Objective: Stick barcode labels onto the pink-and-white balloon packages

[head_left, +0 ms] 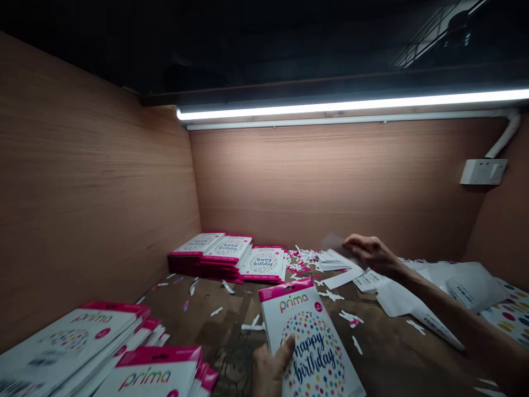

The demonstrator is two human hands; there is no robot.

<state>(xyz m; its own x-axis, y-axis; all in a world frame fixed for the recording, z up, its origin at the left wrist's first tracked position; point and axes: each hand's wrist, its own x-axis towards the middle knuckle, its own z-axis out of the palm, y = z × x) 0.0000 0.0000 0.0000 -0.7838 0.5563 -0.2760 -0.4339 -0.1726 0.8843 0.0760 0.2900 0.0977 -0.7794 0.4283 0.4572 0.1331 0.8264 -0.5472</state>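
Packet (314,339) is gripped in the left hand (270,361) — its left edge is pinched, with the thumb laid over the printed front. "prima" and "happy birthday" can be read on it, inside a ring of coloured dots; the pink header is pointed away from the left hand and tilted a little.

Right hand (367,253) is raised beyond and to the right of the packet, fingers curled. A pale piece is blurred at its fingertips; whether it is gripped cannot be told.

Near stacks (93,336) of like packets are piled to the left of the left hand, edges uneven. Far stacks (227,248) are set beyond the left hand, against the back panel (330,182).

White slips (330,260) are piled just beside the right hand, and barcode sheets (400,300) are spread around and under the right forearm. Paper scraps (351,317) are scattered between the hands and beyond them on the brown tabletop (194,320). Dotted sheet (512,309) is partly covered, right of the right forearm. Light tube (351,105) is lit above both hands.
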